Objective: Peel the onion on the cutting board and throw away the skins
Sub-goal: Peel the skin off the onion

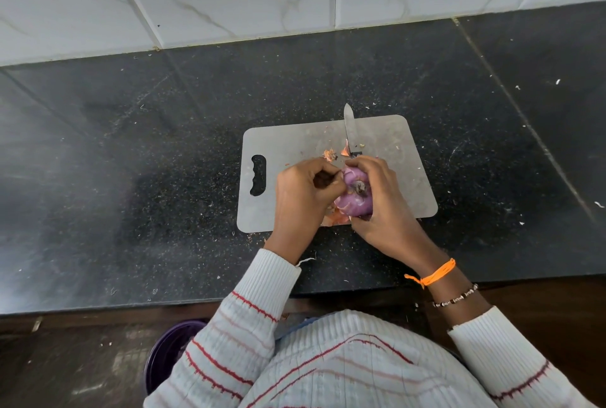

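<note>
Status: peeling in progress, approx. mid-task by my reading. Onion (357, 192) is held just above the near edge of the board (295, 142), root end facing up toward the camera. Right hand (383, 204) wraps it from the right side, fingers curled round the bulb. Left hand (305, 197) is at the onion's left flank, fingers (331, 174) bent and pinching at the skin there; whether a strip is actually caught between them cannot be told, view too tight. Visible face of the bulb is purple and glossy w/ pale streaks, so most outer skin appears off on that side; far side and underside hidden. Dry root tuft not yet trimmed. Orange skins (333, 217) lie under the hands at the board's near edge, more scraps (329, 154) beside the knife (349, 128), which lies on the board w/ tip past the far edge. Tabletop (147, 161) dark, speckled w/ debris. Purple bin (170, 352) stands on the floor below left. Outstanding: finish last skin, gather all skins, discard. No disposal done yet, judging by skins on the board.
</note>
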Tool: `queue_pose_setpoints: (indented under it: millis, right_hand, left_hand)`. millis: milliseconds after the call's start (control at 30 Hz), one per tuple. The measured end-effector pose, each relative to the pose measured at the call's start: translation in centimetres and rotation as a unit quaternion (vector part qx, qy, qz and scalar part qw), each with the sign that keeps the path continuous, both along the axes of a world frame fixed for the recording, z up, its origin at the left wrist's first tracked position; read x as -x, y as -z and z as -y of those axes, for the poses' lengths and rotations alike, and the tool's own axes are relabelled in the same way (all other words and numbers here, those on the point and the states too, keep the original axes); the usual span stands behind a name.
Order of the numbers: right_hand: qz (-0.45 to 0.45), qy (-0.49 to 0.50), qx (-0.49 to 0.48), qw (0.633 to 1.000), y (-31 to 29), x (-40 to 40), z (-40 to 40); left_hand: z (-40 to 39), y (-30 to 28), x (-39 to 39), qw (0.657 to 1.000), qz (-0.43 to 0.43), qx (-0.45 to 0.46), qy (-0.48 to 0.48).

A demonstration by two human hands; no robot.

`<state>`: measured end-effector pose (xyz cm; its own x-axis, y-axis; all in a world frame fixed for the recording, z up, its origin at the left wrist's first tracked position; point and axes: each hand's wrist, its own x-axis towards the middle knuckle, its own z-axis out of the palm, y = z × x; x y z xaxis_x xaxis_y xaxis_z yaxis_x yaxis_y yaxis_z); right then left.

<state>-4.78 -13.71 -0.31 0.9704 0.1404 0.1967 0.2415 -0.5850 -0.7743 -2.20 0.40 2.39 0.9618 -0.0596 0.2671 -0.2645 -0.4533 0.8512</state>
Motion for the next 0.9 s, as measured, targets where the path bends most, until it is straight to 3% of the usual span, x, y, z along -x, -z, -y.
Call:
queue_pose_setpoints:
  millis: [200, 533, 733, 900]
  right_hand:
    - [0.01, 0.007, -0.009, 1.0, 0.1, 0.0, -0.1]
    - [0.01, -0.007, -0.049, 0.999, -0.3, 0.0, -0.2]
    - [0.012, -0.004, -0.056, 0.998, 0.0, 0.0, -0.4]
    - [0.032, 0.01, -0.063, 0.997, 0.3, 0.1, -1.2]
  left_hand:
    - [-0.3, -0.2, -0.3, 0.994, -0.071, 0.08, -0.006]
    - [0.1, 0.1, -0.1, 0.992, -0.084, 0.083, 0.045]
    - [0.4, 1.1, -0.1, 0.988, 0.135, -0.071, 0.005]
    - [0.6, 1.6, -0.3, 0.981, 0.163, -0.091, -0.049]
